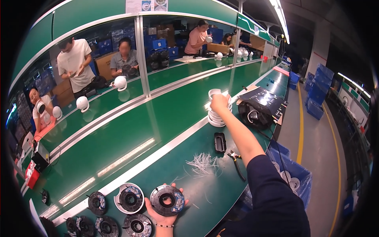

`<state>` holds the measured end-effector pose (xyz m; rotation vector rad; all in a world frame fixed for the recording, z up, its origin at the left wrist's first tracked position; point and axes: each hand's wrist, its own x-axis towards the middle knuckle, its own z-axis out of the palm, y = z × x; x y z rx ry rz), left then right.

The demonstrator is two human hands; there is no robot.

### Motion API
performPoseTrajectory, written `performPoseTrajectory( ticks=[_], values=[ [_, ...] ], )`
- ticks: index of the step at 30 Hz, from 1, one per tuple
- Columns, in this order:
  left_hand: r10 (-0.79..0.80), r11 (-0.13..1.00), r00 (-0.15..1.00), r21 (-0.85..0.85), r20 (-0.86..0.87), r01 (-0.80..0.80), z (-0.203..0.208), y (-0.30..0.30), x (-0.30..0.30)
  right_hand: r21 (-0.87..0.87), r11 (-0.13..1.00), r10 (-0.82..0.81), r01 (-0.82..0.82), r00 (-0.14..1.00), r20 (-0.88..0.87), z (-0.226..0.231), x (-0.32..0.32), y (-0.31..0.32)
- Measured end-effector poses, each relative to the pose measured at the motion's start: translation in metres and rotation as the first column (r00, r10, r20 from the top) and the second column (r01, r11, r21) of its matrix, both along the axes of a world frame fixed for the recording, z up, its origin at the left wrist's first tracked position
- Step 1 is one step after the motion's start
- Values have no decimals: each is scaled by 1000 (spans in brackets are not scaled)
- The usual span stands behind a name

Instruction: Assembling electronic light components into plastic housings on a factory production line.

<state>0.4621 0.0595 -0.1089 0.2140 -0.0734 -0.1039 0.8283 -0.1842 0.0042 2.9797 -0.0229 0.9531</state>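
My left hand (161, 219) holds up a round black disc-shaped part (158, 197) with a hole in its middle and a blue circuit board along one side. My right hand (219, 102) reaches far forward and grips a white plastic ring (213, 93) at the top of a stack of white rings (215, 119). Next to my left hand, a similar black disc sits inside a white ring-shaped housing (117, 200). Several more black discs (106, 226) lie on the green bench around it.
Cut white ties (202, 164), a black tray (220, 142) and cutting pliers (237, 162) lie mid-bench. A black bag (256, 115) stands beyond them. A blue bin (304, 181) with white rings stands right of the bench. Several people work across the green conveyor (166, 114).
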Motion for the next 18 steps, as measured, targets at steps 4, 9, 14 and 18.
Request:
performPoseTrajectory(
  ticks=[4,9,14,18],
  values=[
    [10,1000,1000,7,4,-11,2,-1,-3,25,915,377,-403,874,308,26,-45,9],
    [59,998,998,-2,7,-59,4,5,-8,-122,568,796,-814,505,334,22,-191,34],
    [98,989,995,-107,-22,-100,2,11,-7,-85,325,934,-942,305,185,-28,-280,34],
    [105,987,994,-118,-13,-106,7,11,-1,-11,233,969,-973,231,86,-48,-303,18]
  ],
)
